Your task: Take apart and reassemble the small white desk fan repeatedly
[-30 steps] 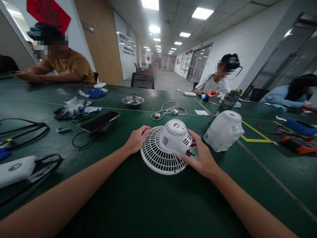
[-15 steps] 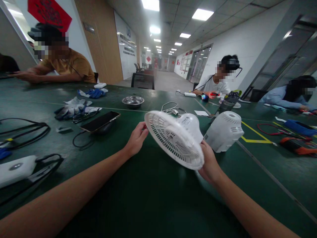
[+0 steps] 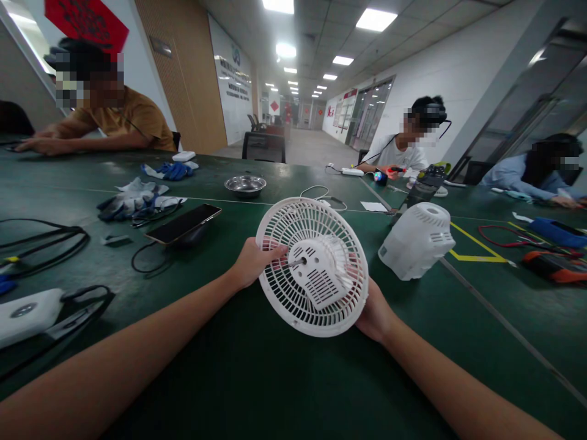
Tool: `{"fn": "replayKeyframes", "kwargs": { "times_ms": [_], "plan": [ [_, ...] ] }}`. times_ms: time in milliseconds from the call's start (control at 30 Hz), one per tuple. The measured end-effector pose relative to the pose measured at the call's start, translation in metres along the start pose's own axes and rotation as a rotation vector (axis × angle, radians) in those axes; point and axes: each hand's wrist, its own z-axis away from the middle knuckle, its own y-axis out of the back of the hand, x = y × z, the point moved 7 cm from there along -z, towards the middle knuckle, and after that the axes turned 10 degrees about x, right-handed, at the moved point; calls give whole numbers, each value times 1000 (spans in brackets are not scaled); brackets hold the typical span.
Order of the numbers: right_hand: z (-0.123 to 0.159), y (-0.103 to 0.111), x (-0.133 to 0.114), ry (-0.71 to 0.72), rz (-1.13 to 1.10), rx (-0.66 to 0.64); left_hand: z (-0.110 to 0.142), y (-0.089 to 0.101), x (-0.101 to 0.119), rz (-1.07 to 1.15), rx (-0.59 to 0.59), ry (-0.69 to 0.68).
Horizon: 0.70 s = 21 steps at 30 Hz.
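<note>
A round white fan grille (image 3: 316, 315) is held up above the green table, its slotted face turned toward me. At its centre is a white motor housing with a thin metal shaft sticking out. My left hand (image 3: 253, 263) is closed on the grille's left rim, thumb on the near face beside the shaft. From behind the right rim my right hand (image 3: 373, 310) supports it; its fingers show partly through the slots. To the right a white plastic housing (image 3: 416, 241) stands on the table, apart from my hands.
A metal bowl (image 3: 245, 185) and a white cable (image 3: 337, 201) lie beyond the grille. On the left are a phone (image 3: 184, 223), work gloves (image 3: 131, 200), black cables and a white device (image 3: 30, 315). A multimeter (image 3: 557, 267) lies far right. Several people sit around the table.
The fan grille has turned to face me and come slightly left and lower. My left hand, earlier at its edge, now grips the rim.
</note>
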Motion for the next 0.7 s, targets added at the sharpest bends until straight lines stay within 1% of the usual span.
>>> {"fn": "replayKeyframes", "kwargs": {
  "times_ms": [67, 133, 200, 267, 333, 367, 400, 467, 533, 633, 700],
  "plan": [
    [-7, 6, -9, 107, 76, 23, 1, 1, 3, -46, 8, -38],
    [-14, 20, -26, 275, 241, 92, 3, 2, 6, -94, 24, -63],
    [-19, 38, -49, 466, 513, 218, 5, 1, 9, -130, 26, -61],
    [-18, 52, -74, 684, 778, 337, 7, 1, 10, -147, 28, -31],
    [-12, 58, -93, 887, 1048, 442, 6, 1, 9, -158, 41, -1],
    [-9, 59, -98, 957, 1164, 481, 5, 3, 8, -164, 57, 11],
    [-8, 59, -101, 998, 1261, 511, 4, 4, 7, -169, 78, 17],
    [-8, 59, -100, 994, 1396, 549, 0, 7, 4, -174, 98, 26],
    [-12, 60, -96, 926, 1496, 564, -2, 7, 1, -167, 81, 46],
    [-21, 63, -86, 816, 1627, 541, -3, 5, -2, -160, 21, 89],
    [-23, 64, -84, 795, 1661, 526, -2, 5, -1, -176, 3, 107]
  ]
}}
